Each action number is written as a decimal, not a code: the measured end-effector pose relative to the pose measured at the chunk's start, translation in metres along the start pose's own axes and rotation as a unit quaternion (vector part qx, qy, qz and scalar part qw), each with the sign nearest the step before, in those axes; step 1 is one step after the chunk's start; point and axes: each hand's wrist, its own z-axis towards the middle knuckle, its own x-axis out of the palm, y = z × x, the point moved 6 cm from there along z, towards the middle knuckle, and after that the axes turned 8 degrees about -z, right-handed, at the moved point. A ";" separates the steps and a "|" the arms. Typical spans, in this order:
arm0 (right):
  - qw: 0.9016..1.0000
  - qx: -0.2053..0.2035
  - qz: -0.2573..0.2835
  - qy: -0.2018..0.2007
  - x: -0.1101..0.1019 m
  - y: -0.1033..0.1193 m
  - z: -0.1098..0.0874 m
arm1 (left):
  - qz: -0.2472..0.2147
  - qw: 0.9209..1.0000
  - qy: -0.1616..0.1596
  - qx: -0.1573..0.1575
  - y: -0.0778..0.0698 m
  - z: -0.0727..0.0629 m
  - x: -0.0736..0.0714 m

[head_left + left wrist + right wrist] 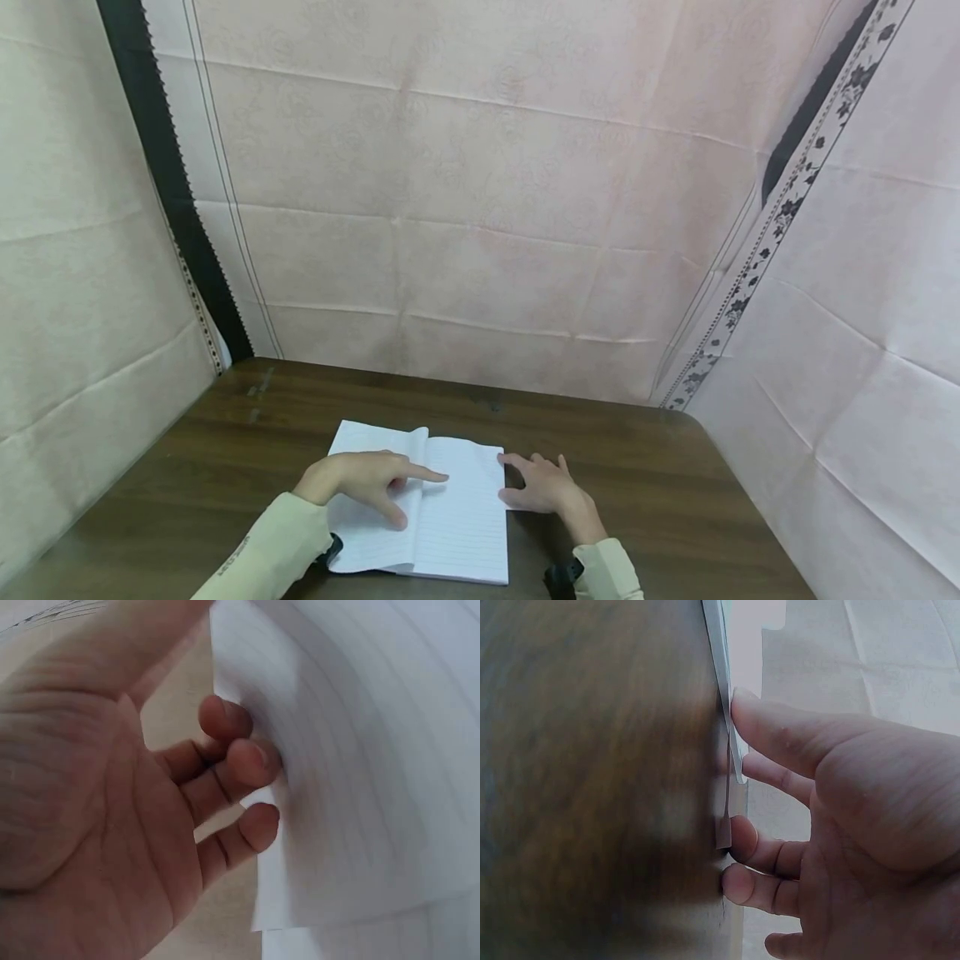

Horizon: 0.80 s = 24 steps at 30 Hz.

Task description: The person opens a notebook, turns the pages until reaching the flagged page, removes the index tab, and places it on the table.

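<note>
A lined notebook (461,533) lies spread on the dark wooden table, with a raised fold of page along its middle. My left hand (367,482) rests over the left page, index finger stretched across the fold toward the right page and thumb spread apart. In the left wrist view, the other fingertips touch a curved lined page (360,787). At the notebook's right edge, my right hand (543,485) has thumb and index finger spread apart, their tips touching the edge. The right wrist view shows the thumb against the thin notebook edge (718,652), with the other fingers loosely bent.
The brown table (637,475) extends around the notebook on all sides. Pale cloth (480,208) hangs behind the table and along both sides. Dark bands (327,550) sit at both wrists, by the light sleeves.
</note>
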 end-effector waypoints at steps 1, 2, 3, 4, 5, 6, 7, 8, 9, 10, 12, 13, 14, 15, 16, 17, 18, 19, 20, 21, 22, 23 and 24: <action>1.000 0.000 0.000 0.000 0.000 0.000 0.000 | -0.005 1.000 0.004 0.006 0.000 0.001 0.001; 1.000 0.000 0.001 0.001 0.000 0.000 0.000 | -0.008 1.000 0.008 0.006 0.000 0.001 0.002; 1.000 -0.001 0.001 0.001 -0.001 0.000 0.000 | -0.011 1.000 0.011 0.003 0.001 0.001 0.003; 1.000 -0.001 0.001 0.001 -0.001 0.001 0.000 | -0.015 1.000 0.013 -0.003 0.002 0.000 0.003; 1.000 -0.001 0.001 0.002 -0.001 0.001 0.000 | -0.016 1.000 0.016 -0.013 0.003 -0.001 0.003; 1.000 0.000 0.001 0.002 -0.001 0.001 0.000 | -0.015 1.000 0.016 -0.022 0.004 -0.002 0.003; 1.000 0.000 0.001 0.003 -0.001 0.001 0.000 | -0.016 0.999 0.016 -0.033 0.005 -0.004 0.003; 1.000 0.000 0.002 0.003 -0.001 0.001 0.000 | -0.014 0.999 0.015 -0.043 0.006 -0.005 0.002; 1.000 0.000 0.003 0.003 0.000 0.001 0.000 | -0.014 0.998 0.015 -0.054 0.008 -0.007 0.001; 1.000 0.000 0.003 0.003 0.000 0.001 0.000 | -0.015 0.998 0.016 -0.064 0.009 -0.009 0.000; 1.000 0.002 0.005 0.003 0.002 0.000 0.000 | -0.016 0.997 0.017 -0.080 0.013 -0.014 0.000; 1.000 0.004 0.003 0.006 0.003 0.000 0.000 | -0.016 0.996 0.018 -0.085 0.015 -0.016 0.000; 1.000 0.007 0.001 0.008 0.003 -0.001 0.000 | -0.017 0.996 0.019 -0.089 0.017 -0.018 0.001; 1.000 0.007 -0.001 0.008 0.004 -0.001 0.000 | -0.020 0.995 0.019 -0.095 0.019 -0.020 0.002; 1.000 0.008 0.000 0.008 0.004 -0.001 0.000 | -0.023 0.995 0.018 -0.097 0.021 -0.022 0.003; 1.000 0.008 -0.001 0.008 0.004 -0.002 0.000 | -0.025 0.995 0.015 -0.100 0.024 -0.024 0.005; 1.000 0.008 -0.002 0.008 0.004 -0.002 0.001 | -0.029 0.994 0.013 -0.102 0.026 -0.026 0.006; 1.000 0.008 -0.001 0.008 0.004 -0.002 0.001 | -0.033 0.994 0.009 -0.102 0.028 -0.027 0.007; 1.000 0.005 0.001 0.005 0.004 -0.003 0.001 | -0.036 0.994 0.006 -0.103 0.030 -0.028 0.008; 1.000 0.002 0.004 0.003 0.003 -0.003 0.001 | -0.039 0.994 0.002 -0.103 0.032 -0.029 0.009; 1.000 -0.001 0.005 0.002 0.003 -0.003 0.001 | -0.040 0.994 -0.001 -0.100 0.032 -0.029 0.009; 1.000 -0.002 0.004 0.002 0.002 -0.003 0.001 | -0.041 0.994 -0.003 -0.098 0.033 -0.029 0.009; 1.000 -0.004 0.005 0.001 0.002 -0.003 0.001 | -0.042 0.995 -0.005 -0.093 0.033 -0.030 0.009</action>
